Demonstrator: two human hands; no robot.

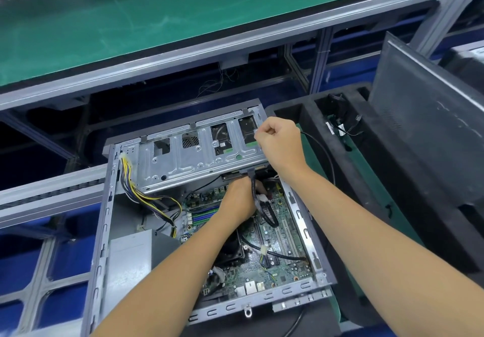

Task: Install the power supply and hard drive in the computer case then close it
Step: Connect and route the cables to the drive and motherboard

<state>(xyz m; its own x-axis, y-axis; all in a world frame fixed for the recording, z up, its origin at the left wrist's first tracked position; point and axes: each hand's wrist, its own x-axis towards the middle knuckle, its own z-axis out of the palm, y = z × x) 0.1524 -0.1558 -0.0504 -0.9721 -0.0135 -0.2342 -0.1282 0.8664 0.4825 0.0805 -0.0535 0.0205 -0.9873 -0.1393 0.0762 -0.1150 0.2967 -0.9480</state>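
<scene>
Bare-skinned and reaching from the near edge, both hands worked deep inside the open computer case (104, 205). The left hand (239, 200) was curled around a black cable bundle with a white connector (262, 198), just under the near edge of the drive cage (193, 153); its fingertips were hidden behind the cables. The right hand (279, 140) was clenched at the far right corner of that cage, thumb against forefinger; whether it pinched anything was too small to make out.

No brand or writing could be read anywhere. A small white label (222, 144) showed through one cage cut-out, its print blurred.

Stamped grey sheet metal formed the cage, ribbed and pierced with rectangular openings. Through the two right openings a dark hard drive (221, 137) was partly seen, most of it covered by the metal. Below lay the green motherboard (285, 263), with long black slots and a dark square fan (233, 250) half hidden by the left forearm. A yellow and black wire loom (146, 195) ran from the cage's left end toward the plain grey power supply (128, 260) in the near left corner of the case.

To the right stood a black foam tray (340, 158) holding loose cables, and against it leaned a dark, scuffed side panel (429, 137), cut off at the frame edge. A green matted worktop (104, 22) ran across the far side.
</scene>
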